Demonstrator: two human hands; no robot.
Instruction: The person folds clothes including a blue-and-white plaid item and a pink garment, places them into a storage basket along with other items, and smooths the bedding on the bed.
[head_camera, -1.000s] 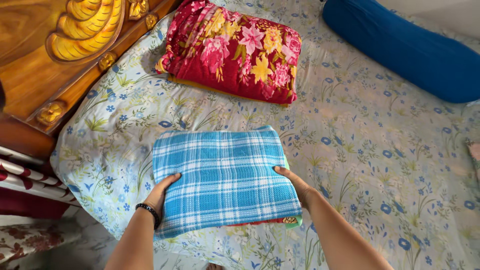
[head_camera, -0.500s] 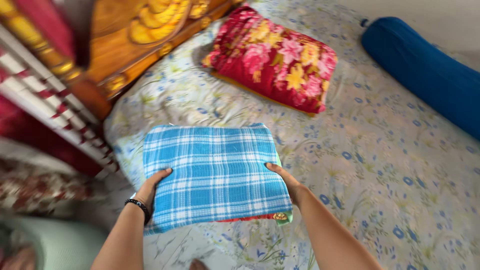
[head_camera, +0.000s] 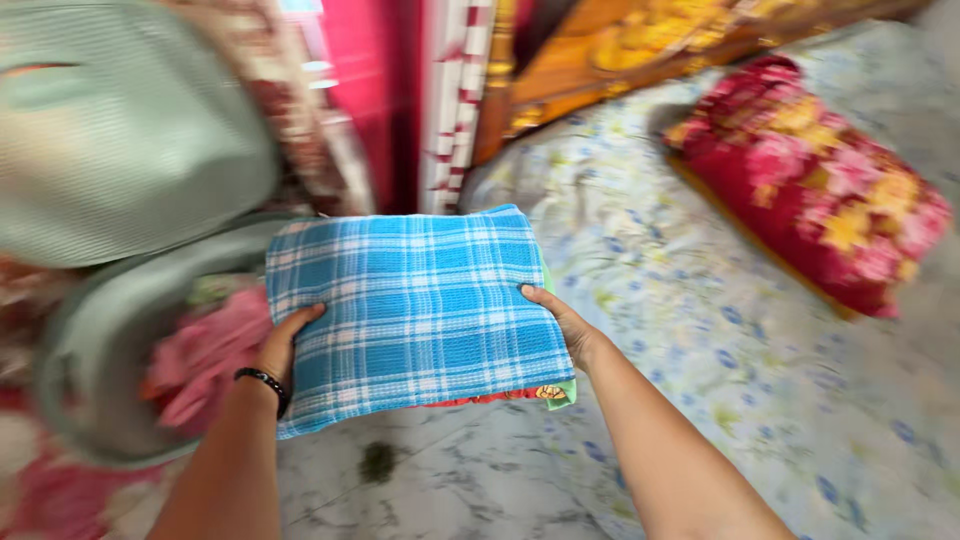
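Note:
A folded stack of cloths topped by a blue and white checked cloth (head_camera: 415, 300) hangs in the air between my hands. My left hand (head_camera: 285, 345), with a black band on the wrist, grips its left side. My right hand (head_camera: 560, 322) grips its right side. Red and green layers show at the stack's lower right corner. The stack is over the bed's edge and the marble floor (head_camera: 460, 490), right beside a pale green laundry basket (head_camera: 100, 340).
The basket at the left holds pink clothes (head_camera: 205, 355); its pale green lid (head_camera: 120, 130) stands behind it. A bed with a flowered sheet (head_camera: 700, 330) fills the right, with a red flowered folded blanket (head_camera: 810, 180) on it. A carved wooden headboard (head_camera: 640, 50) is at the top.
The stack has come off the bed and swung left with both hands still on it. My view has turned left, so the basket and floor now show and the blue bolster is gone.

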